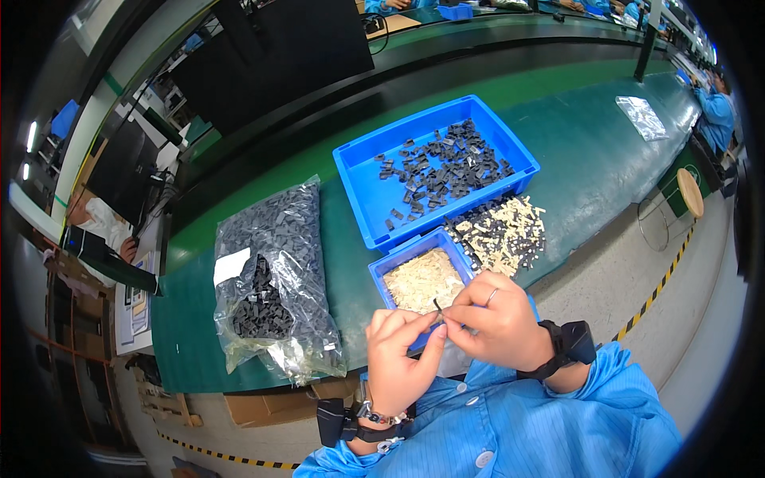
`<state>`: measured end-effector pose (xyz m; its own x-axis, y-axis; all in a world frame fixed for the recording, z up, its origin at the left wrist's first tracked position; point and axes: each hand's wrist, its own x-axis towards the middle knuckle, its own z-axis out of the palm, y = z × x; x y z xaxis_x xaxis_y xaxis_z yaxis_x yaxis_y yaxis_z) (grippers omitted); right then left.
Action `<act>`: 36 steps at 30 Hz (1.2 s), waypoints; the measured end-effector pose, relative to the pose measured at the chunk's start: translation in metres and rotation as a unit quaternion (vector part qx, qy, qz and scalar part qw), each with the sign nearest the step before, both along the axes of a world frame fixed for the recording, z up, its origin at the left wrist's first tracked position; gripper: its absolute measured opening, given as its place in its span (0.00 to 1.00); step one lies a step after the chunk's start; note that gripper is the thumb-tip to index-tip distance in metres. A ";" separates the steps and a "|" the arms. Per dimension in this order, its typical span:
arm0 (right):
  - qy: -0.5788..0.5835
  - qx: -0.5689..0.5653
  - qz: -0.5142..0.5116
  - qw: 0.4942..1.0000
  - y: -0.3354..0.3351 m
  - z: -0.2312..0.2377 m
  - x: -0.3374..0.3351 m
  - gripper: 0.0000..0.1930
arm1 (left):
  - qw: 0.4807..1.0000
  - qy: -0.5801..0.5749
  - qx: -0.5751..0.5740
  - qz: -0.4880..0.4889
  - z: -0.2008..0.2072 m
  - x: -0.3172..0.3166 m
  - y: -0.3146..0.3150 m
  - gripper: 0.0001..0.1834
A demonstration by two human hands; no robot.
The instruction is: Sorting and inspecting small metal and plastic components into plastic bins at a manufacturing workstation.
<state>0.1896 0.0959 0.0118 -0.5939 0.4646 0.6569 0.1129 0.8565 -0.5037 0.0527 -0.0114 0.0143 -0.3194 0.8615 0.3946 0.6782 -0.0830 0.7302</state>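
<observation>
My left hand (401,354) and my right hand (500,323) meet in front of my body, thumbs and index fingers pinched together. Between the fingertips sits a small black piece (437,303), mostly hidden by the fingers. Just beyond the hands is a small blue bin (379,275) filled with thin cream-coloured pieces (422,280). To its right, a loose pile of cream and black pieces (500,235) lies on the table. Behind these stands a large blue tray (355,187) with many small black parts (450,163) scattered in it.
A clear plastic bag (275,279) full of black parts lies open at the left on the green table (187,334). A flat clear bag (641,118) rests at the far right. Beyond are a dark monitor-like panel (271,64), a stool (689,193) and a person in blue (715,119).
</observation>
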 end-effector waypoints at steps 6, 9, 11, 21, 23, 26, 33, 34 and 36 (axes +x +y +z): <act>-0.026 0.033 0.043 0.998 -0.003 0.002 0.000 0.08 | 0.995 -0.094 0.004 -0.010 -0.012 -0.001 -0.002 0.07; 0.001 -0.048 0.058 0.997 -0.003 0.002 0.001 0.07 | 0.993 -0.118 0.006 -0.018 -0.012 -0.001 -0.004 0.08; 0.015 -0.129 0.024 0.991 -0.001 0.000 0.002 0.05 | 0.992 -0.123 0.002 -0.032 -0.011 -0.002 -0.003 0.08; 0.008 -0.251 0.077 0.965 -0.004 -0.001 0.012 0.02 | 0.999 0.026 0.019 -0.016 -0.007 0.001 -0.002 0.10; 0.024 -0.276 0.053 0.959 0.002 -0.003 0.018 0.01 | 0.999 0.048 0.023 0.007 -0.007 -0.002 -0.002 0.10; 0.043 -0.413 -0.017 0.909 0.022 -0.012 0.033 0.02 | 0.994 0.088 0.021 0.061 -0.014 -0.009 -0.005 0.09; 0.015 -0.464 0.025 0.885 0.026 -0.009 0.038 0.05 | 0.999 0.042 0.026 0.019 -0.012 -0.005 -0.003 0.08; -0.010 -0.384 0.056 0.922 0.021 -0.005 0.034 0.05 | 0.999 0.024 0.028 -0.004 -0.011 -0.003 -0.002 0.08; -0.017 -0.361 0.079 0.929 0.011 -0.004 0.026 0.06 | 0.999 0.013 0.031 -0.011 -0.011 0.002 0.000 0.09</act>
